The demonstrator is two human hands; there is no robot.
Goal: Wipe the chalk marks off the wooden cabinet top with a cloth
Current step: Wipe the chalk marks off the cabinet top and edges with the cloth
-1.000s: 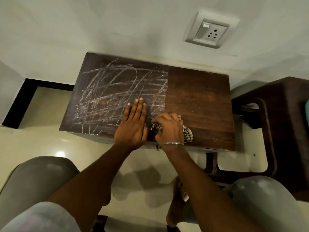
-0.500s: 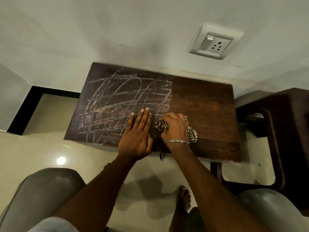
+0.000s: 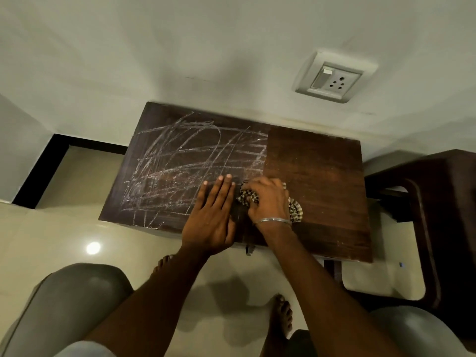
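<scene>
**Wiping in progress.** My left hand (image 3: 210,217) lies flat on the cabinet top (image 3: 322,161), fingers straight and together. I judge that it presses down to steady the cabinet while I rub. My right hand (image 3: 268,202), just to its right, curls its fingers over one bunched checked cloth (image 3: 248,197), wadded so that it bears hard on the wood. The cloth sits at the boundary of the work. Chalk marks (image 3: 180,163) cover the wood ahead and left of my left hand, while the wood beyond my right hand looks clean. Count: two hands, one cloth, one cabinet, one bangle (image 3: 274,220) on my right wrist, one wall socket (image 3: 334,78) well ahead of my right hand.
</scene>
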